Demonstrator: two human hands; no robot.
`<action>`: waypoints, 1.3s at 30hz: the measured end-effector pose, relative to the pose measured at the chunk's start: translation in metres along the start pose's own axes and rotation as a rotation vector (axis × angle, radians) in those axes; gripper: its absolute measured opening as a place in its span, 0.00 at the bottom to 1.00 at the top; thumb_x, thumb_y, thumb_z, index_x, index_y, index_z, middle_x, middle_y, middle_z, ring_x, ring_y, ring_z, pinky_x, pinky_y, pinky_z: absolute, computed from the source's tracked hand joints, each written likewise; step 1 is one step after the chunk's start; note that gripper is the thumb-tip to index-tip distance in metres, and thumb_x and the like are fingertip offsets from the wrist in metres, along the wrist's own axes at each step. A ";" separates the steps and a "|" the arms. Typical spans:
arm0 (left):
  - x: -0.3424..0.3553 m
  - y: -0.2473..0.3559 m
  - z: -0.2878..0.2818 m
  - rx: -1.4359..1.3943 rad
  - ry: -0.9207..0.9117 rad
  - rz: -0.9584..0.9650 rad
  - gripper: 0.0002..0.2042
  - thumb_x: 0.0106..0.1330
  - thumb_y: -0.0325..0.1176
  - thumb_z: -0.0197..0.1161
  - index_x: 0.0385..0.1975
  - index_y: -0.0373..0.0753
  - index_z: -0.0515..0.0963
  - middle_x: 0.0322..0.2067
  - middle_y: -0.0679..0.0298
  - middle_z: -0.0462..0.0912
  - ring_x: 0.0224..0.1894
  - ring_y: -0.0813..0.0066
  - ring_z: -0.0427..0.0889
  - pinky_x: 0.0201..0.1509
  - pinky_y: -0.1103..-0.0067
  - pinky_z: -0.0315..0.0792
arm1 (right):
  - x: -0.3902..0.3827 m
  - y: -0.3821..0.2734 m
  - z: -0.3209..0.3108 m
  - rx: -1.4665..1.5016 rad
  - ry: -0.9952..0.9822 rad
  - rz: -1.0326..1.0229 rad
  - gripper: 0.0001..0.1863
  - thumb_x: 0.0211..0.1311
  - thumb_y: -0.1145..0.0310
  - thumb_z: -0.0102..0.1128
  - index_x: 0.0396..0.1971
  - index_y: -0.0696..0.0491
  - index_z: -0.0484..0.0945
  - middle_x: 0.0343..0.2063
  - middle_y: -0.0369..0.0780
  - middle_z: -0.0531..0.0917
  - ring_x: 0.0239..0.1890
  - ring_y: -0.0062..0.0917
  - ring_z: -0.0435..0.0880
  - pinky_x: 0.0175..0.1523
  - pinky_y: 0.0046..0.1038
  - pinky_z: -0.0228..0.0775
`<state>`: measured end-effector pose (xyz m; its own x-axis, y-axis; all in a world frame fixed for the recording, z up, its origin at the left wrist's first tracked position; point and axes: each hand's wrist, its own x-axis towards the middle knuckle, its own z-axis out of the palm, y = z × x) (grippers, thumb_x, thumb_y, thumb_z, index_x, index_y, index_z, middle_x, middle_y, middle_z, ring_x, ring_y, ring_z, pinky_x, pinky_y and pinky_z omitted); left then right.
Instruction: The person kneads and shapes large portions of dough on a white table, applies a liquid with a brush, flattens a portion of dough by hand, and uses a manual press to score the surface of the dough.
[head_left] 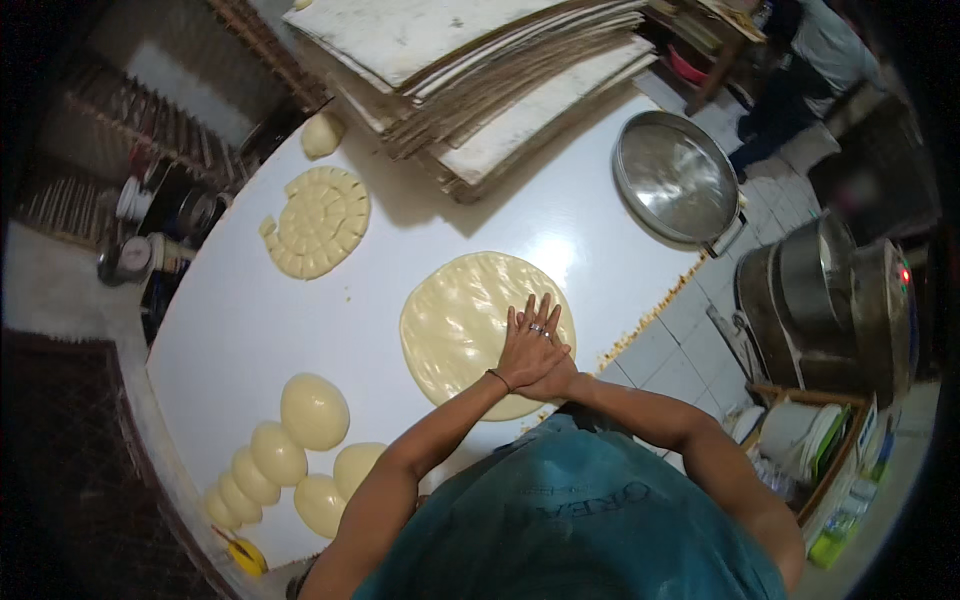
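Note:
A large, flat, shiny round of pale dough [463, 322] lies on the white table in front of me. My left hand [530, 345], with rings on it and a dark band at the wrist, lies over my right hand on the dough's right part, fingers stretched out and spread. Beneath it, my right hand [552, 382] shows only its back and wrist; its fingers are hidden. Both arms reach straight down onto the dough. Smooth dough balls [315, 411] sit in a row at the lower left, two of them partly beside my left arm.
Farther left is a dough disc cut into pieces [318, 222], with a dough lump [322, 135] behind it. Stacked floury boards [500, 90] overhang the table's far side. A round metal pan [675, 175] stands at the right edge. A yellow tool [246, 556] lies lower left.

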<state>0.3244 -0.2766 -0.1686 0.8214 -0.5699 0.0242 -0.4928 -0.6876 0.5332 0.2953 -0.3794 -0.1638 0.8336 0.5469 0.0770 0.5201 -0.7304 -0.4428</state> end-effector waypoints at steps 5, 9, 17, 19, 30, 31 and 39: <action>-0.020 -0.045 -0.076 -0.145 0.507 -0.531 0.28 0.60 0.34 0.60 0.61 0.36 0.62 0.66 0.46 0.47 0.69 0.51 0.39 0.70 0.60 0.36 | 0.045 0.043 -0.059 0.145 -0.037 0.134 0.42 0.52 0.42 0.56 0.61 0.56 0.61 0.64 0.58 0.50 0.68 0.49 0.42 0.69 0.44 0.37; -0.097 -0.126 -0.073 -0.348 0.486 -1.079 0.38 0.55 0.34 0.63 0.62 0.24 0.51 0.60 0.42 0.55 0.67 0.53 0.49 0.69 0.67 0.46 | 0.117 0.078 -0.041 0.356 -0.143 0.407 0.43 0.52 0.50 0.57 0.61 0.61 0.55 0.56 0.58 0.63 0.59 0.49 0.63 0.61 0.39 0.58; -0.065 -0.108 -0.092 -0.847 0.206 -0.933 0.29 0.51 0.29 0.64 0.53 0.24 0.66 0.42 0.49 0.78 0.41 0.62 0.79 0.43 0.74 0.74 | 0.138 0.093 0.001 0.623 -0.420 0.420 0.57 0.45 0.38 0.61 0.58 0.74 0.49 0.41 0.59 0.76 0.41 0.43 0.78 0.43 0.38 0.71; -0.067 -0.106 -0.101 -0.956 0.138 -0.935 0.26 0.51 0.29 0.65 0.50 0.25 0.68 0.41 0.49 0.78 0.41 0.62 0.79 0.44 0.74 0.74 | 0.140 0.085 -0.002 0.554 -0.500 0.349 0.50 0.44 0.40 0.62 0.57 0.67 0.59 0.44 0.56 0.76 0.43 0.43 0.77 0.46 0.38 0.70; -0.096 -0.097 -0.068 -0.440 0.262 -0.547 0.12 0.60 0.28 0.59 0.40 0.29 0.77 0.30 0.61 0.81 0.29 0.78 0.78 0.36 0.79 0.74 | 0.089 0.047 -0.028 0.219 -0.325 0.009 0.26 0.52 0.67 0.56 0.55 0.45 0.72 0.50 0.49 0.74 0.52 0.41 0.73 0.53 0.45 0.64; -0.096 -0.090 -0.077 -0.598 0.216 -0.603 0.12 0.60 0.28 0.59 0.40 0.29 0.77 0.29 0.62 0.81 0.29 0.79 0.77 0.36 0.79 0.73 | 0.085 0.043 -0.035 0.300 -0.399 0.025 0.26 0.52 0.68 0.55 0.55 0.45 0.71 0.47 0.49 0.77 0.49 0.40 0.76 0.52 0.42 0.66; -0.117 -0.029 -0.141 -0.888 -0.071 -0.437 0.11 0.60 0.29 0.62 0.38 0.30 0.78 0.29 0.69 0.79 0.31 0.83 0.73 0.35 0.82 0.70 | -0.021 0.040 -0.148 0.942 -0.407 -0.014 0.19 0.59 0.66 0.60 0.48 0.59 0.75 0.38 0.40 0.82 0.39 0.18 0.75 0.46 0.26 0.68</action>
<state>0.2834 -0.1267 -0.0677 0.8462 -0.3924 -0.3605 0.2669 -0.2735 0.9241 0.3260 -0.4803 -0.0508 0.6107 0.7787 -0.1438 0.0255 -0.2008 -0.9793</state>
